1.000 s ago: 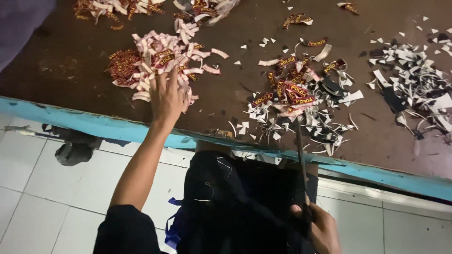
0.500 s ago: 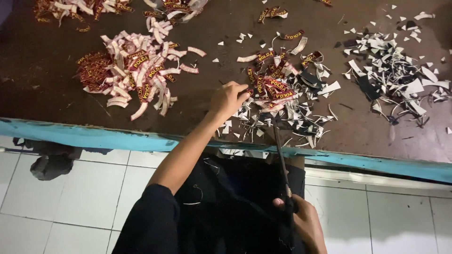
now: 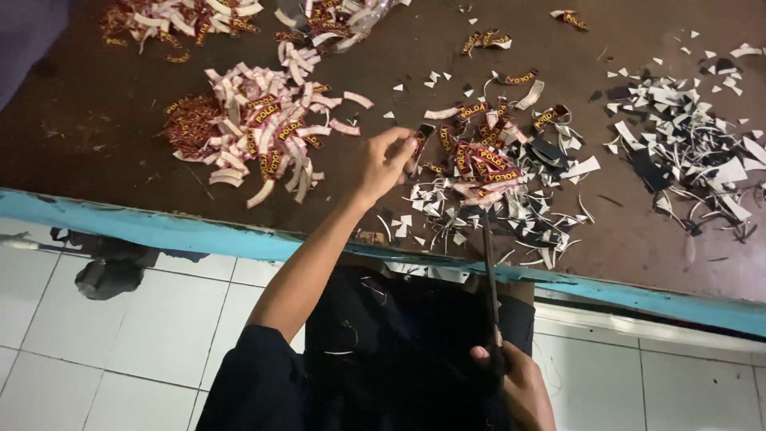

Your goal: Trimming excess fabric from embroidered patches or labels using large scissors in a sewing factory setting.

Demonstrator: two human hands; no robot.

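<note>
Lifted since before, left hand (image 3: 383, 164) pinches a label (image 3: 420, 140) — right hand (image 3: 511, 379) seemingly grips scissors (image 3: 488, 271).

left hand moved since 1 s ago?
Yes. The left hand has gone rightward along the table, from the pink-and-red label pile to the middle label pile, and now pinches a label piece.

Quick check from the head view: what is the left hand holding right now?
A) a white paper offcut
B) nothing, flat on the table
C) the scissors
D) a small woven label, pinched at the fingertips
D: the left hand pinches a small dark woven label above the brown table, while the right hand grips the scissors.
</note>
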